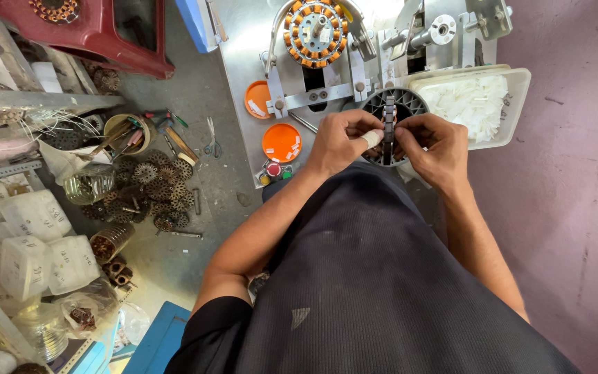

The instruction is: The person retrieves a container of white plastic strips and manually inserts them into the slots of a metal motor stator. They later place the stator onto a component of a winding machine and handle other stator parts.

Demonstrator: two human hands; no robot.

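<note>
My left hand [344, 138] and my right hand [432, 147] both pinch a dark slotted stator core [389, 126], held upright on edge between them over a round black slotted fixture [404, 104]. A white bandage wraps a finger of my left hand. A second stator [315, 31] wound with orange-copper coils sits on the grey metal winding machine [243, 62] beyond my hands.
A white tray [513, 104] of white paper slips stands at the right. Two orange lids [281, 142] lie on the machine plate. On the floor at left lies a pile of dark stator cores [143, 190], tools, plastic containers [32, 215] and a red stool [98, 31].
</note>
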